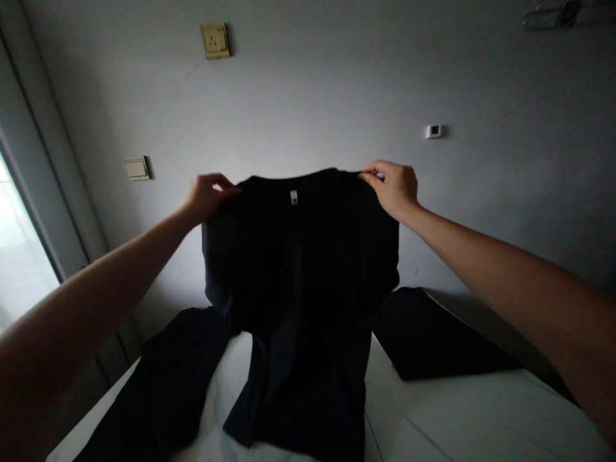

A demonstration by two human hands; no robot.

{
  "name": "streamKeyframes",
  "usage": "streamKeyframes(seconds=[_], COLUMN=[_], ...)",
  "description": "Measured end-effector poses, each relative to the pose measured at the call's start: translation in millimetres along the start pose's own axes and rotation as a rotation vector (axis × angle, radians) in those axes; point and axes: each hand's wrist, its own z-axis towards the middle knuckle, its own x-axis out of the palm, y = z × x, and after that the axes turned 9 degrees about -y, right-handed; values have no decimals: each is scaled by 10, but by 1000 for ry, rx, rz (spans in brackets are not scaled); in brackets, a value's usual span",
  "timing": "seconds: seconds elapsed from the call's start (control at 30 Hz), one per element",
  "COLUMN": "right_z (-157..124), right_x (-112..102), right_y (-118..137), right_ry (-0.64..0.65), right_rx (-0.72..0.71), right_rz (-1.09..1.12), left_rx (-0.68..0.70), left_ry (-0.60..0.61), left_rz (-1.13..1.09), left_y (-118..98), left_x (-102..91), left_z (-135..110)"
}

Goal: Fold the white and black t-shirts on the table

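Matt, soft-looking cloth, that was the shirt (301, 269) between the left hand (206, 196) and the right hand (395, 187)! Behind them, the wall (312, 102) showed a dull finish; above the left hand, the socket (215, 41) looked plastic. Below, the counter (462, 417) ran smooth with marble-like veining, and the garment (163, 378) under the left hand was matt cloth again!

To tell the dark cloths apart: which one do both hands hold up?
The middle black shirt, with a white label, pinched near its shoulders by the left hand and right hand. The left cloth and right cloth lie on the pale surface.
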Motion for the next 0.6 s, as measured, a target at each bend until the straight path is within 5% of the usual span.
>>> streamKeyframes(seconds=[0.1, 0.3, 0.47, 0.53, 0.6], right_z=[420, 788, 710, 690, 715], right_x=[-75, -351, -544, -635, -717], right_y=[192, 414, 315, 285, 272], right_ry=[-20, 47, 224, 348, 333], right_rx=[-14, -84, -42, 66, 134], right_rz=[-80, -299, -160, -85, -30], left_rx=[258, 485, 456, 371, 242], left_ry=[-169, -118, 31, 15, -26], left_rz=[155, 508, 635, 543, 401], left_y=[-364, -750, -807, -812, -802], left_x=[-191, -485, -632, -745, -861], left_z=[323, 436, 251, 254, 353])
